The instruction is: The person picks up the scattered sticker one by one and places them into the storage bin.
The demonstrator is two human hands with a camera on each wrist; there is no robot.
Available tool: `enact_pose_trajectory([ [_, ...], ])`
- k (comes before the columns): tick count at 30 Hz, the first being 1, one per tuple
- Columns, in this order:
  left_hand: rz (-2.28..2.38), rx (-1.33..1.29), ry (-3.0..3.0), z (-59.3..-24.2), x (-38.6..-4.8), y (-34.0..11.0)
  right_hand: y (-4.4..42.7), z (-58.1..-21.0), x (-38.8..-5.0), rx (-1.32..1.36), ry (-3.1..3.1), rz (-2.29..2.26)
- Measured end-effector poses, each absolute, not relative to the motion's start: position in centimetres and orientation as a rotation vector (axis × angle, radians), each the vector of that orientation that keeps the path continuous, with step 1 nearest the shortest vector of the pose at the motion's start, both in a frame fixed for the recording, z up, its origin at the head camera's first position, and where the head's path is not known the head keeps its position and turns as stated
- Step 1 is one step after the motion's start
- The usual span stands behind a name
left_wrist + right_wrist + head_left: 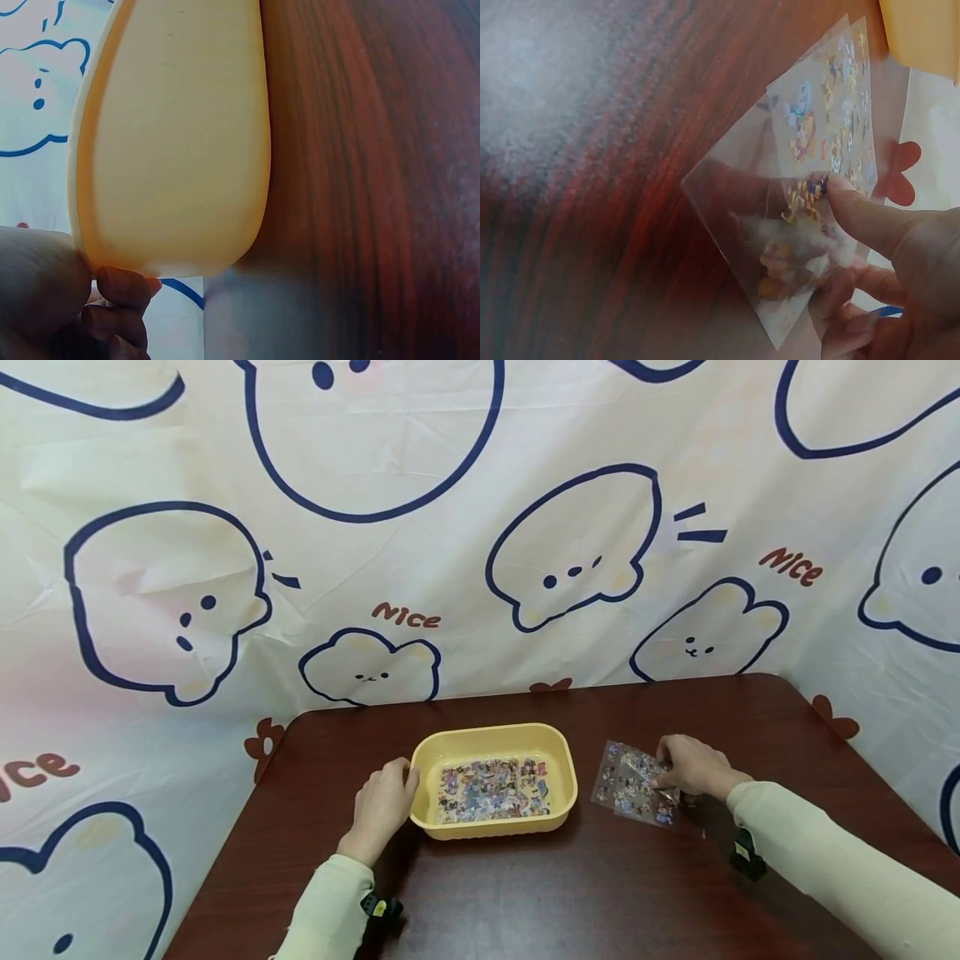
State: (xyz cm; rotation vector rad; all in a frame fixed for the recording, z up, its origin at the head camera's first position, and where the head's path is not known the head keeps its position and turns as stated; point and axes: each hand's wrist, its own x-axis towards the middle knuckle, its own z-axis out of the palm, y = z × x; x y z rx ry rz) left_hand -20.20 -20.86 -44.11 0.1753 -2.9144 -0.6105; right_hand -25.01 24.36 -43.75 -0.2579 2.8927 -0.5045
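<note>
In the head view a yellow plastic basin (495, 836) stands on the table, with clear sheets of small colourful cartoon stickers (495, 789) lying on its bottom. My left hand (381, 806) pinches the rim at its left end, thumb on one side and curled fingers on the other, as the left wrist view shows. To the right of the basin, my right hand (693, 766) holds several transparent sticker sheets (633, 783) by one side. Close up, the sheets (840, 112) overlap, fanned out between thumb and curled fingers; their printed figures are partly blurred.
The dark reddish-brown wooden table (555, 902) runs back to a cream cloth backdrop (465, 560) with blue-outlined cartoon bears. Cloth also hangs along both sides. A small black device is strapped at each wrist.
</note>
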Motion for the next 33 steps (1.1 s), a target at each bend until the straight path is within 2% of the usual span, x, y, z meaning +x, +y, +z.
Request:
enact_pose_trajectory([
  [33, -0.625, 0.169, -2.908, -44.06, -20.06, -20.80, 24.76, -43.57, -24.95, -0.237, 2.884, -0.674],
])
